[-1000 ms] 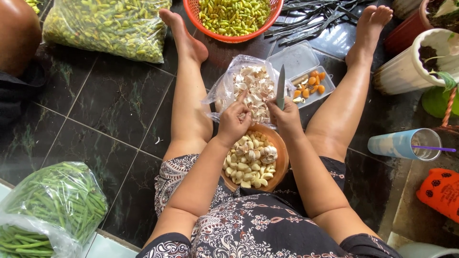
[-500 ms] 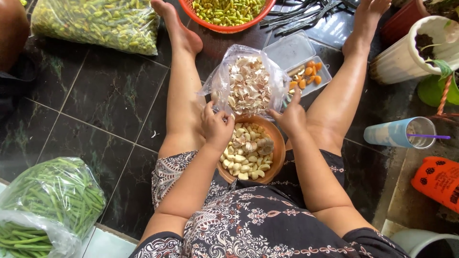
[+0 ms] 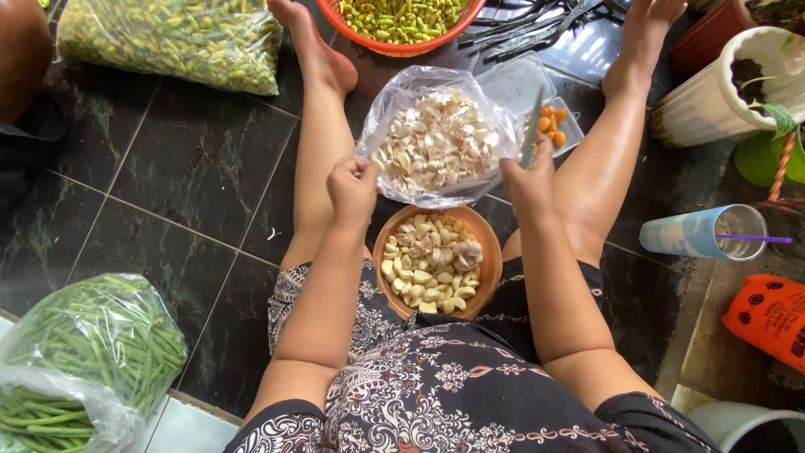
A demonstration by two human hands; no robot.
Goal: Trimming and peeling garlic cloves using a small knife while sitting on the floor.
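- Left hand: curled into a loose fist at the near edge of the bag, apparently pinching a small piece over it; too small to tell whether clove or skin.
- Right hand: clasped round a knife, blade pointing up and away from the body, close to the bag's right side, presumably kept clear of the other hand's fingers.
- Between the hands and just beyond: clear bag, mouth spread wide, full of papery garlic skins, set within easy reach so scraps drop straight in.
- Directly below the hands, between the thighs: brown bowl holding garlic cloves, mostly peeled, close to the body for a short drop.
- Beside the bag, to the right: clear tray with a few small orange pieces, touching or just under the bag's edge.
- Further out, between the feet: orange basket of yellow-green chillies, and dark utensils lying near it.
- Far left: a big bag of green chillies; nearer left, bagged long beans.
- Right: blue cup with a purple straw, white pot, orange object.
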